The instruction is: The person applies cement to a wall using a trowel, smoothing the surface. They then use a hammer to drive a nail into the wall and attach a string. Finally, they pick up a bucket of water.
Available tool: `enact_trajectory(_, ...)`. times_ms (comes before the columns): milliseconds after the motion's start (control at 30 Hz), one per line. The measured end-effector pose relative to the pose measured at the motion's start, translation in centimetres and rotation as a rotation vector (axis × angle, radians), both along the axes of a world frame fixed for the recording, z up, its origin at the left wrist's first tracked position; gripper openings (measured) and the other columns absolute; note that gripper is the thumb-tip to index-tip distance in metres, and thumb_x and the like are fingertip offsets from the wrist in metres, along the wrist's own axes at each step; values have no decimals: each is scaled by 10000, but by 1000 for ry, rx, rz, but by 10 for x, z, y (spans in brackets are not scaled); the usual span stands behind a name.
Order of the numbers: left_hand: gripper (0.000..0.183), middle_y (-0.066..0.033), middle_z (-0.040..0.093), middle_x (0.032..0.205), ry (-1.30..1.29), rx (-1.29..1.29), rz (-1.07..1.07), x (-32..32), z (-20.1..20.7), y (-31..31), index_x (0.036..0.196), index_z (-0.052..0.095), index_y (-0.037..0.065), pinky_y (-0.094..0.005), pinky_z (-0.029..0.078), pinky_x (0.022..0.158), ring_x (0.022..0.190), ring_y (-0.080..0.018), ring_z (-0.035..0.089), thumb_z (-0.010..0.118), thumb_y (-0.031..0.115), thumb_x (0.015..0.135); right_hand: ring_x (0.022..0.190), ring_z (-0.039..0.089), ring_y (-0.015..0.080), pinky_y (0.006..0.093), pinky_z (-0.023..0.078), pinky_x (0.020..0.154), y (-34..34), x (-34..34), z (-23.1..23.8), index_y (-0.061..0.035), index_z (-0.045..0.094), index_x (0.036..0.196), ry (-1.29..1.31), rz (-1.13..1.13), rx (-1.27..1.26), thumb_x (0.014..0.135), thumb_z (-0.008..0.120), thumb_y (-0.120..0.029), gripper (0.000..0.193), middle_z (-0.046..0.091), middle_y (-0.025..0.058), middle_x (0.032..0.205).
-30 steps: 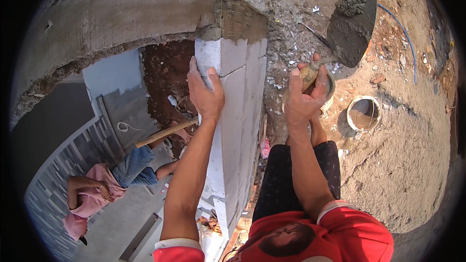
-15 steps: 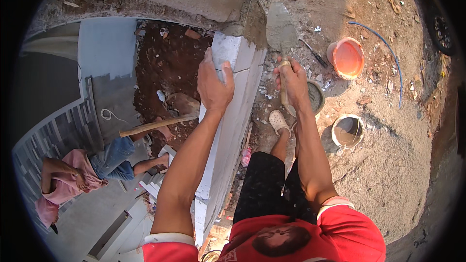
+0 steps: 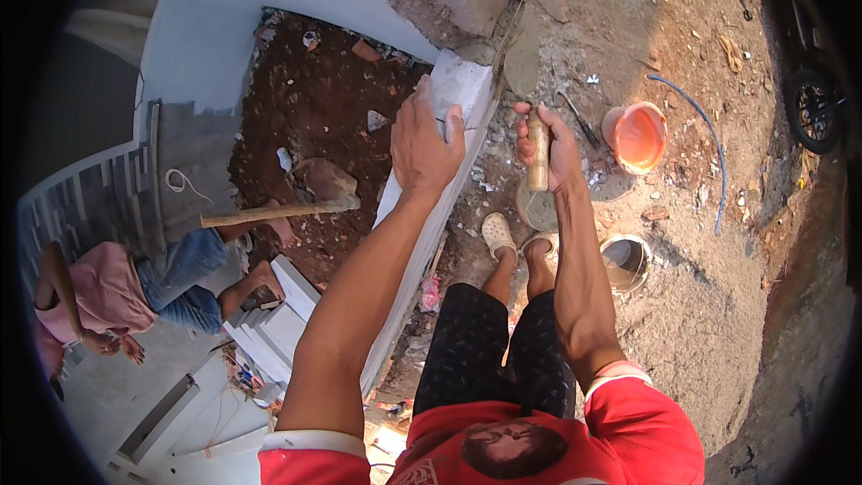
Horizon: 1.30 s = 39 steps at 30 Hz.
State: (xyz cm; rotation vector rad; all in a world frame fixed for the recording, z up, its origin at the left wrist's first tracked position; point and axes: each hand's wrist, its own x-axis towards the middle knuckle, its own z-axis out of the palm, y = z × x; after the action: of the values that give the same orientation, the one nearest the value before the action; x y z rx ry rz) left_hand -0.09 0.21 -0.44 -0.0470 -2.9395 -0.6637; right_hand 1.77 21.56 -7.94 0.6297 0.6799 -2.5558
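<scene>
My left hand (image 3: 426,145) is at the top of a low wall of white blocks (image 3: 461,83), its thumb held apart from the fingers. Whether the palm presses on the block is hidden. On the wall's right side, my right hand (image 3: 558,151) is closed around the wooden handle of a trowel (image 3: 538,162). The trowel's grey, mortar-coated blade (image 3: 522,65) points away from me, seen at a slant near the wall's far end. Partly covered by the right hand and handle is a bucket of grey mortar (image 3: 536,208).
An orange bucket (image 3: 639,137), a second bucket (image 3: 625,263) and a blue hose (image 3: 700,117) lie to the right, by a sand heap (image 3: 691,341). Left of the wall are dark soil, a wooden-handled hoe (image 3: 269,214) and another person (image 3: 117,292) near stacked white blocks (image 3: 269,332).
The view has shifted, and the trowel has tipped so its blade looks narrower. My left hand stays at the wall top. The other person's arms have moved.
</scene>
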Motion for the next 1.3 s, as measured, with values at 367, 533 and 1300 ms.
enact_trajectory(367, 640, -265, 601, 1319, 24, 11, -23, 0, -3, 0, 1514, 473, -3, -532, 465, 1042, 1223, -449, 583, 624, 317, 981, 571, 538, 140, 274, 447, 462, 17, 20, 11, 43, 582, 1326, 104, 64, 57, 1049, 539, -311, 451, 624, 87, 815)
enact_trajectory(533, 621, -265, 601, 1342, 9, -22, -12, 0, -1, 0, 1516, 469, -8, -520, 458, 1061, 1247, -450, 574, 608, 308, 999, 570, 554, 140, 274, 466, 459, 34, 45, 7, 66, 556, 1345, 122, 81, 96, 1024, 573, -298, 486, 619, 100, 839)
enact_trajectory(1300, 601, -308, 577, 1389, 65, -56, -99, -9, 2, 1, 1494, 467, -64, -516, 451, 1074, 1260, -482, 563, 592, 292, 1026, 1216, 645, 397, 434, 493, 1043, -64, 24, 18, 50, 601, 1396, 212, -334, 1212, 935, 706, -274, 573, 671, 262, 1302)
